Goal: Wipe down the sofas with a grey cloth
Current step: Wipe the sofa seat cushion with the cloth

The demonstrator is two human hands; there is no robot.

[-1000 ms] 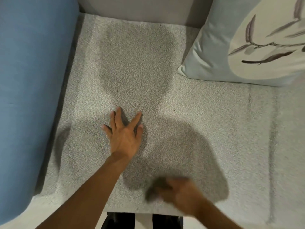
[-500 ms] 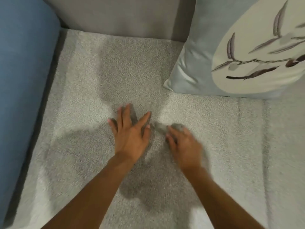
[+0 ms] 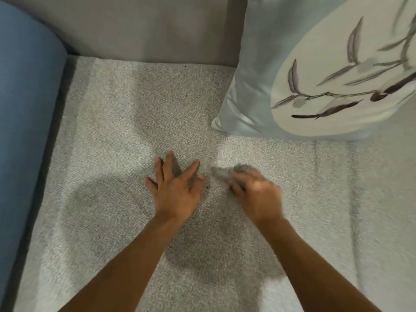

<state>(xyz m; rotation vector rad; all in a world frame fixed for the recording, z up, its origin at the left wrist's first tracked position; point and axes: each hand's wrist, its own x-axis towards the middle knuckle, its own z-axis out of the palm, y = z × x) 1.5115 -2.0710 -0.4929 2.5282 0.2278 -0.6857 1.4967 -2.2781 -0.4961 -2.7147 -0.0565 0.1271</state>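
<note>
I look down on a light grey, nubbly sofa seat (image 3: 108,136). My left hand (image 3: 175,188) lies flat on it near the middle, fingers spread, holding nothing. Just to its right, my right hand (image 3: 256,194) is closed on a small bunched grey cloth (image 3: 221,173) and presses it against the seat. The cloth's end sticks out past my fingers toward the left hand. The right hand is blurred by motion. Most of the cloth is hidden under that hand.
A blue padded armrest (image 3: 27,113) runs along the left edge. The grey backrest (image 3: 146,32) rises behind the seat. A pale blue cushion with a leaf print (image 3: 319,75) leans at the back right, its corner close to my right hand.
My right hand swept the cloth from the seat's front edge up beside my left hand. The left hand stayed planted. My view shifted forward toward the backrest.
</note>
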